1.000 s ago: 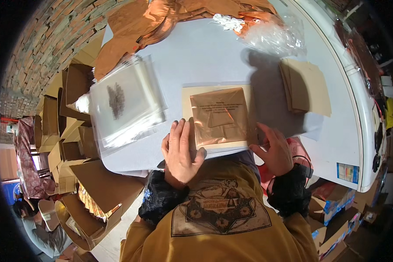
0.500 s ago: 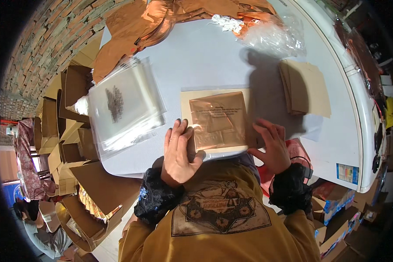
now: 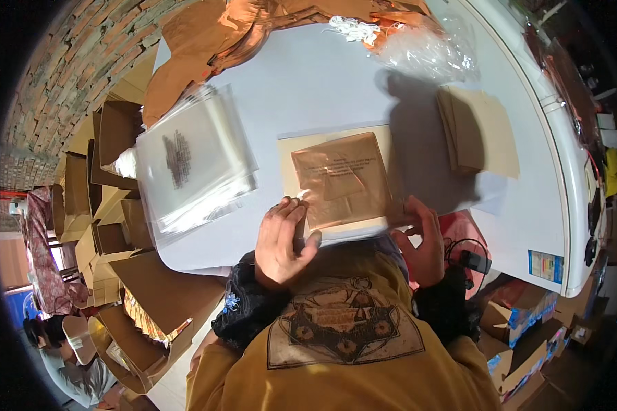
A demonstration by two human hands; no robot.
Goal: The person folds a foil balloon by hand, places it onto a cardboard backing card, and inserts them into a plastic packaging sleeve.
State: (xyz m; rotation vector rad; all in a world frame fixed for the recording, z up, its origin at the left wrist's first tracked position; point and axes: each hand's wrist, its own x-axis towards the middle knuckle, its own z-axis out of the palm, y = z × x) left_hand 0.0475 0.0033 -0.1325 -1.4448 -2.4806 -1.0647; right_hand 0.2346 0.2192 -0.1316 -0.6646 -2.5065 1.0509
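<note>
A flat copper-coloured packet in a clear sleeve with small print lies on a larger beige card at the table's near edge. My left hand rests at the lower left edge of packet and card, its fingers side by side and the thumb apart. At the lower right corner of the packet is my right hand, fingers bent and thumb held away from them. Its fingertips are partly blurred; whether they touch the card's edge is unclear. Clear plastic bags lie stacked to the left, and beige cards to the right.
Copper-coloured foil sheets cover the table's far side, near white string and a crumpled clear bag. Open cardboard boxes stand at left, others at lower right. A person sits at far lower left.
My right hand has drawn down and closer to the card's lower right corner, its fingers now more bent. My left fingers have slid slightly down along the left edge. The packet has tilted slightly.
</note>
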